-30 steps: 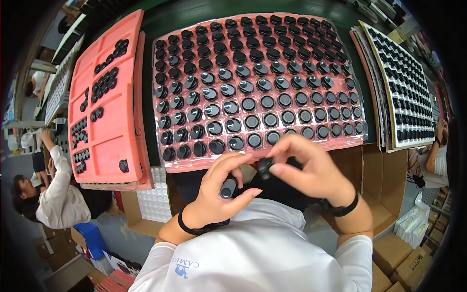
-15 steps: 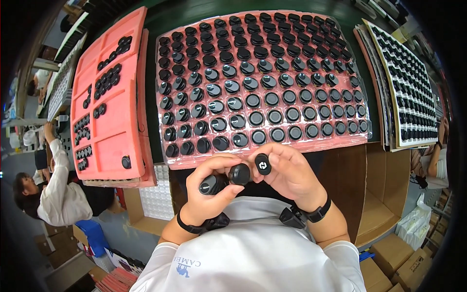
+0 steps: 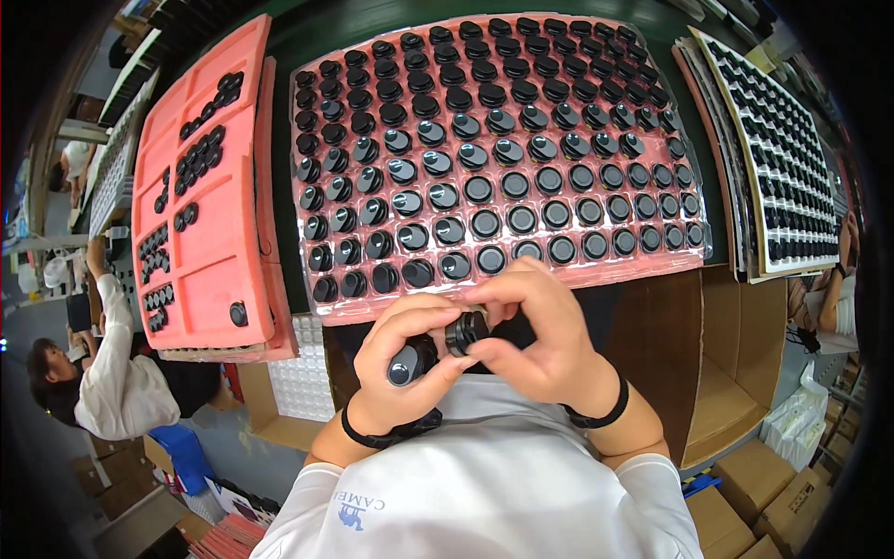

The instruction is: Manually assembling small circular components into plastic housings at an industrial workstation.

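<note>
My left hand [image 3: 396, 359] is closed around a black rounded part with a glossy grey oval face [image 3: 406, 365], low in the palm. At its fingertips is a second piece, a short round black part [image 3: 465, 332] turned edge-on. My right hand [image 3: 545, 340] closes on that round part from the right, thumb below and forefinger above. The small black oval cap with a white mark is out of sight now. Just beyond both hands lies a clear-and-pink tray [image 3: 531, 277] filled with rows of similar black parts, some with glossy oval faces, others with round tops.
At the left stands a pink foam tray [image 3: 219, 279] with clusters of black pieces. A white tray of black parts [image 3: 792, 168] leans on a stack at the right. Cardboard boxes [image 3: 736, 373] stand at the lower right. Another person [image 3: 126, 373] works at far left.
My right hand has turned inward and moved left onto the round part, which has tipped from face-on to edge-on. The oval cap in my right fingers has gone from view.
</note>
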`<state>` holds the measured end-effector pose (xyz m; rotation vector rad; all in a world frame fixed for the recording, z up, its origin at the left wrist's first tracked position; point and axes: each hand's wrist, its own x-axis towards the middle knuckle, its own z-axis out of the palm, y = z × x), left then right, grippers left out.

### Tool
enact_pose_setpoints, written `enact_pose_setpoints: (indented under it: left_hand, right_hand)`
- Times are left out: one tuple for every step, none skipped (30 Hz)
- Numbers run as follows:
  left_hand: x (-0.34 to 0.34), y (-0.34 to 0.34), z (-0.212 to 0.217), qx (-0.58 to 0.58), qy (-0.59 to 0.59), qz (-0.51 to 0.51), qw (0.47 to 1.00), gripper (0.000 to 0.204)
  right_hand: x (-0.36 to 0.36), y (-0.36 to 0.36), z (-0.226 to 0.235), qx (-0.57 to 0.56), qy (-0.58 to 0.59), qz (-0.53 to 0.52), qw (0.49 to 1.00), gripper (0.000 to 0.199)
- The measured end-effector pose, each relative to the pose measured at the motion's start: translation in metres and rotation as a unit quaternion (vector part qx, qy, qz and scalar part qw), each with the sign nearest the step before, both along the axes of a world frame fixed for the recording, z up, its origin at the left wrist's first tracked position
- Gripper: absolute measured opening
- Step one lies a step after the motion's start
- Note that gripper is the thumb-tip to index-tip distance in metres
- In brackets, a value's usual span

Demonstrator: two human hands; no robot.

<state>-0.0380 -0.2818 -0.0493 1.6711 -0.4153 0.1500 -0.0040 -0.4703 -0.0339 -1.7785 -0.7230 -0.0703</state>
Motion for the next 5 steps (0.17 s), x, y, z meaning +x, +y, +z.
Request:
enact_pose_setpoints:
  left_hand:
    - [0.000, 0.000, 0.001, 0.000, 0.000, 0.000, 1.000, 0.039]
    - [-0.001, 0.001, 0.002, -0.009, 0.009, -0.002, 1.000, 0.039]
    - [-0.001, 0.002, 0.002, -0.017, 0.016, -0.004, 1.000, 0.038]
    - [-0.002, 0.003, 0.002, -0.026, 0.024, -0.006, 0.999, 0.038]
    - [-0.002, 0.005, -0.001, -0.018, 0.022, -0.008, 1.000, 0.040]
  right_hand:
    - [-0.001, 0.003, -0.002, 0.000, 0.000, 0.000, 1.000, 0.025]
    - [-0.003, 0.007, -0.005, 0.068, 0.073, 0.010, 0.995, 0.025]
    - [-0.006, 0.011, -0.010, 0.136, 0.146, 0.021, 0.980, 0.025]
    - [-0.007, 0.013, -0.012, 0.202, 0.216, 0.031, 0.955, 0.025]
    - [-0.008, 0.007, -0.011, 0.226, 0.312, 0.034, 0.922, 0.037]
